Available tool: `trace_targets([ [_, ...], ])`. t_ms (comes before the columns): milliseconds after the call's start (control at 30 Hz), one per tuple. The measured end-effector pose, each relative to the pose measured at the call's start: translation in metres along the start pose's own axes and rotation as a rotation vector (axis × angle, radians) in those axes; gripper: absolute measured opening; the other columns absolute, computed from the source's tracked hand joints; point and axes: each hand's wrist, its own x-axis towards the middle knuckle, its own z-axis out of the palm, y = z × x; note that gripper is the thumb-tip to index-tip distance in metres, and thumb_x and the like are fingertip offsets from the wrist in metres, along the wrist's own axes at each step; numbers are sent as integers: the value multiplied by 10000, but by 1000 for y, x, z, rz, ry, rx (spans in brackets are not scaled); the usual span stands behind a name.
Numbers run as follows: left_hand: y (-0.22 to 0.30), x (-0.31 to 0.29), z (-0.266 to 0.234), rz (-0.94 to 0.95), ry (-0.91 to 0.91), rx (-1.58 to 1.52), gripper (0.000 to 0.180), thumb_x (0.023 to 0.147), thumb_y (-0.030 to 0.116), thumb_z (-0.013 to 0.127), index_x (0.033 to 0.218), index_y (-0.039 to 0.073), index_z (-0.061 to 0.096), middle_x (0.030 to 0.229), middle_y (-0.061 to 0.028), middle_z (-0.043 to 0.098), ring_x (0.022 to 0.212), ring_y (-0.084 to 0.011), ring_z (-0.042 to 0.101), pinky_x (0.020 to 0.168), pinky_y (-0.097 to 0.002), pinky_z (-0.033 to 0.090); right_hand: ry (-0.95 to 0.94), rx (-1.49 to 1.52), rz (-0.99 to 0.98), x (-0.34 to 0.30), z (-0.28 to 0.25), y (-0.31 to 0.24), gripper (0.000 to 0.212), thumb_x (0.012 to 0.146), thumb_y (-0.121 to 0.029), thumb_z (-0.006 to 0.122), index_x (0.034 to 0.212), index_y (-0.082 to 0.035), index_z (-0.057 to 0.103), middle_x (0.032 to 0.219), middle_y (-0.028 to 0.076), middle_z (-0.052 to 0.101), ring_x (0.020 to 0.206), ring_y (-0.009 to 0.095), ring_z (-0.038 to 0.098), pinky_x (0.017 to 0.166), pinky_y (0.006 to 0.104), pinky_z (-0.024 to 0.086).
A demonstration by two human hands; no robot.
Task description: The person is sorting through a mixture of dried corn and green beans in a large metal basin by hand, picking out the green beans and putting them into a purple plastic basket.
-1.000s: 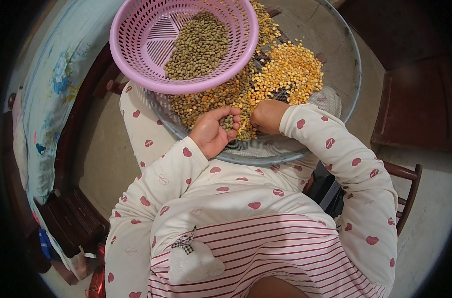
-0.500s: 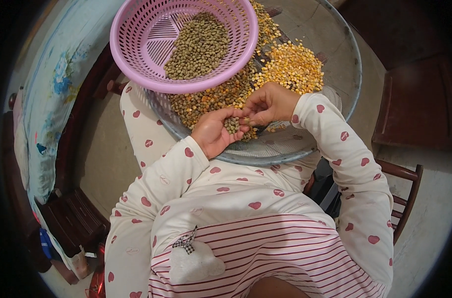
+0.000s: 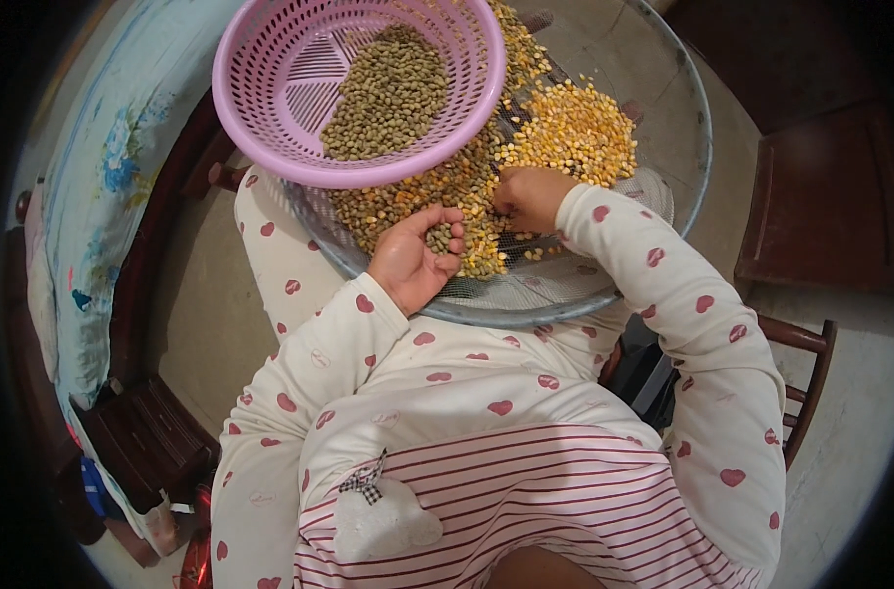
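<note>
My left hand (image 3: 415,261) is cupped palm up with its fingers curled over a small heap of greenish-brown beans (image 3: 438,238). It rests over the near part of a mixed pile of beans and corn kernels (image 3: 380,206). To its right, my right hand (image 3: 533,199) reaches palm down to the pile's edge, its fingers curled and their tips hidden. A round mesh sieve (image 3: 555,312) with a grey rim lies across my lap under both hands. Yellow corn kernels (image 3: 577,135) form a heap just beyond my right hand.
A pink plastic basket (image 3: 233,123) with more greenish-brown beans (image 3: 393,93) stands on the sieve's far left. A bed or bench with a blue flowered cover (image 3: 123,187) runs along the left. A wooden chair (image 3: 805,383) is at the right, a dark wooden stool (image 3: 153,437) at lower left.
My right hand has left my left palm and moved right and a little down onto the kernels. My left fingers have curled in more over the beans.
</note>
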Motion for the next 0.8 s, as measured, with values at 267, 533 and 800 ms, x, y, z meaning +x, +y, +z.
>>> trace_targets([
  [267, -1, -2, 5, -9, 14, 56, 131, 873, 148, 450, 903, 25, 485, 753, -38, 472, 638, -118, 427, 451, -179, 319, 65, 285, 171, -17, -27, 16, 184, 628, -21, 645, 811, -20, 633, 724, 113, 625, 641, 219, 608, 602, 301, 482],
  [533, -2, 0, 5, -29, -19, 72, 134, 878, 144, 439, 910, 18, 474, 728, -33, 457, 610, -112, 415, 435, -182, 308, 64, 84, 44, 10, 6, -9, 144, 655, -97, 589, 777, -100, 666, 719, 108, 627, 691, 290, 604, 654, 388, 478],
  [800, -4, -2, 12, 16, 69, 158, 185, 886, 153, 424, 963, 2, 500, 780, -52, 494, 660, -125, 458, 486, -194, 360, 79, 406, 95, 1, -11, 0, 96, 700, -45, 611, 794, -32, 625, 705, 70, 625, 637, 165, 597, 600, 279, 470],
])
